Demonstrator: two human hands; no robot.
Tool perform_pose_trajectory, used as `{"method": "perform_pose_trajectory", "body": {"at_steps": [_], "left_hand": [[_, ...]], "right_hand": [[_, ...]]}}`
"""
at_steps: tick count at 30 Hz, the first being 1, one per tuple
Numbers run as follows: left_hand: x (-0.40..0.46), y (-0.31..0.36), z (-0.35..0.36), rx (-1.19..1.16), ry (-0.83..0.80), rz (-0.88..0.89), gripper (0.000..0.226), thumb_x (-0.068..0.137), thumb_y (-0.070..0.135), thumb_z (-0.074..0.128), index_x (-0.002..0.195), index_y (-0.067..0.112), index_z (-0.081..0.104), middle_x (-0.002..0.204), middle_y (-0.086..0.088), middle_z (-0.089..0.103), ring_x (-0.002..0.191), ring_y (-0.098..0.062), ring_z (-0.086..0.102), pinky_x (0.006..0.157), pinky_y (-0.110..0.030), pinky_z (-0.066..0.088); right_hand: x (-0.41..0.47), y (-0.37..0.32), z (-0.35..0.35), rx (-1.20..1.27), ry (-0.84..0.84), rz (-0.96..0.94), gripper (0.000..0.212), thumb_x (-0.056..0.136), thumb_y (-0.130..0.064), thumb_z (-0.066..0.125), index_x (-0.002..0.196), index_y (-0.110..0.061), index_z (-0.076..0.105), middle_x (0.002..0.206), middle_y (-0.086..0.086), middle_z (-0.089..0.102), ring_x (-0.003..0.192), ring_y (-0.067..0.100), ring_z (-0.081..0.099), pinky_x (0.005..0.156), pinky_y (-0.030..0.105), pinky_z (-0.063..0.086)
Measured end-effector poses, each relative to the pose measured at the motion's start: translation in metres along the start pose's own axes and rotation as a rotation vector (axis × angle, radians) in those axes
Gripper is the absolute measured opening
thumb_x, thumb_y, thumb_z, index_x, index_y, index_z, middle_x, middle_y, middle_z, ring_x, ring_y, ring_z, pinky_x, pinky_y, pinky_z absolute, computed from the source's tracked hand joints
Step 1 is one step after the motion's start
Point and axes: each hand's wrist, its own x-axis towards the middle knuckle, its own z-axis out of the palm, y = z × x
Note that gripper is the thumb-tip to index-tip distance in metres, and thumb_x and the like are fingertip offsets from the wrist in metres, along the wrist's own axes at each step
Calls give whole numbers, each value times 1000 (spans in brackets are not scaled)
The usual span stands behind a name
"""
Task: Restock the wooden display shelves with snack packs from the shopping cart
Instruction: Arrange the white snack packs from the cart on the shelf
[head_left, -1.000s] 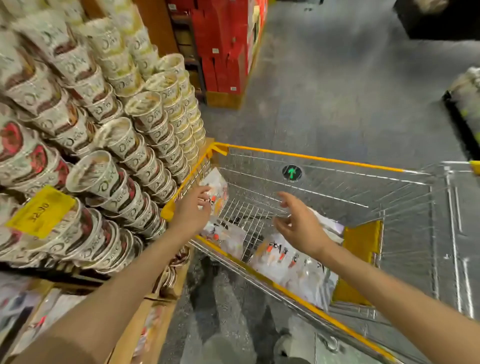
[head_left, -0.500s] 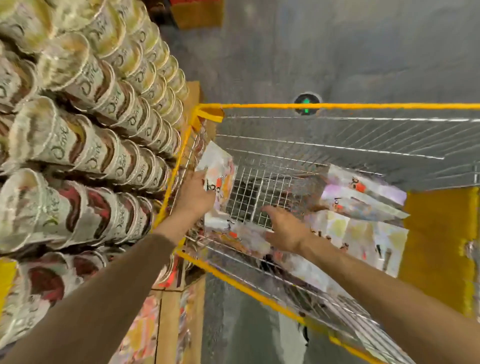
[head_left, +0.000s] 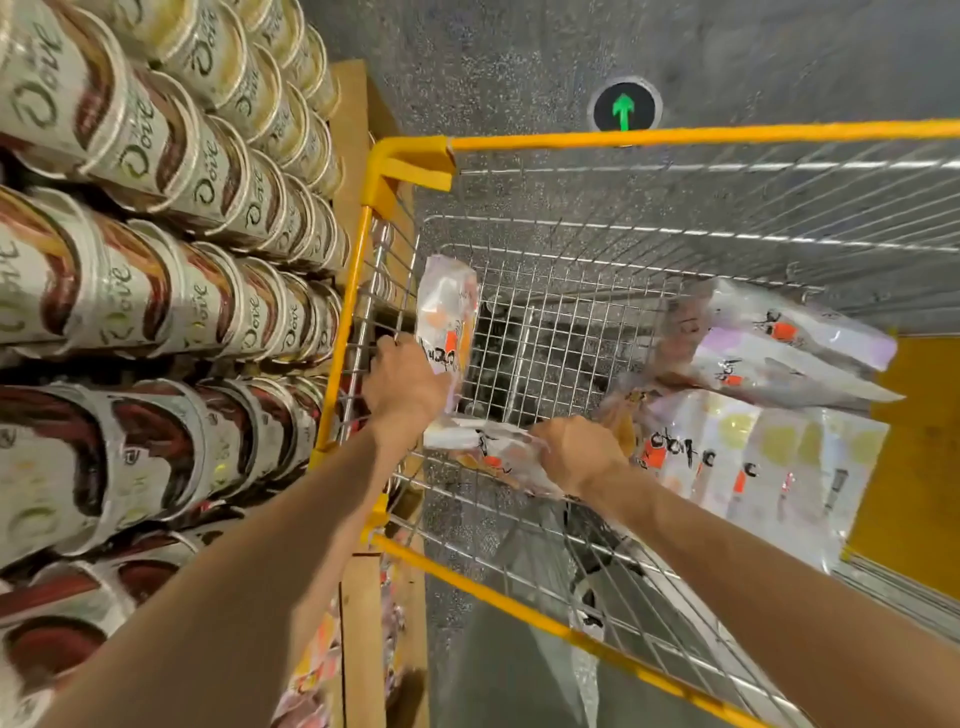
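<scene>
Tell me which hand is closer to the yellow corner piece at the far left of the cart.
Left. The left hand grips an upright snack pack against the cart's left side, below the yellow corner piece. The right hand is lower and nearer the middle, on a flat pack.

The right hand (head_left: 574, 454) covers its own fingers and part of the snack pack (head_left: 488, 452) beneath. At 3 o'clock the shopping cart (head_left: 675, 137) runs off frame. Pack lettering is smeared, unreadable.

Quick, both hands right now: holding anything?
Left hand: closed on the upright snack pack.
Right hand: closed on the flat snack pack in the cart.
</scene>
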Motion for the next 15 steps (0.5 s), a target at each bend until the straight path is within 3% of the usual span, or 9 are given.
{"method": "perform_pose_trajectory", "body": {"at_steps": [2,4,5,7,9,11,15], "left_hand": [[6,0,-1,48,-18,-4,45,87,36,66,119,8,52,106,-5,56,88,-19,58,61,-24,37],[14,-1,1,75,-10,-12,23,88,26,66,100,7,60,71,0,51,59,-12,49,48,-23,34],[17,-1,2,84,-10,-16,18,88,23,66,93,6,60,65,1,48,56,-12,46,48,-25,34],[18,1,2,124,-13,4,17,86,23,68,91,9,61,69,0,52,60,-13,50,54,-29,39],[17,5,5,213,29,88,22,84,25,70,99,10,63,95,-4,60,83,-20,58,69,-34,48],[15,6,9,266,69,177,27,85,25,68,105,7,64,111,-9,58,105,-27,54,85,-37,46],[7,3,8,131,41,185,18,90,13,60,106,7,61,105,-13,66,98,-33,62,74,-37,47]], "right_hand": [[1,4,2,4,22,16,11,91,-9,54,93,-16,62,81,1,66,71,19,66,72,31,58],[0,8,4,10,37,12,9,92,-11,54,89,-17,61,77,0,65,69,17,66,70,28,58],[0,10,5,13,40,8,8,91,-11,55,88,-17,60,77,-1,64,69,17,65,69,27,57],[-3,12,8,27,41,7,9,90,-10,56,87,-17,58,75,-2,62,69,16,64,68,24,56],[-7,14,11,39,33,2,9,89,-8,58,90,-16,60,76,-2,63,69,16,65,69,25,57],[-10,16,13,48,25,-8,12,88,-7,59,92,-18,63,77,-3,64,69,15,66,69,23,57],[-20,16,11,11,5,-54,13,91,-8,54,94,-18,61,71,-6,56,67,15,64,67,17,54]]}}
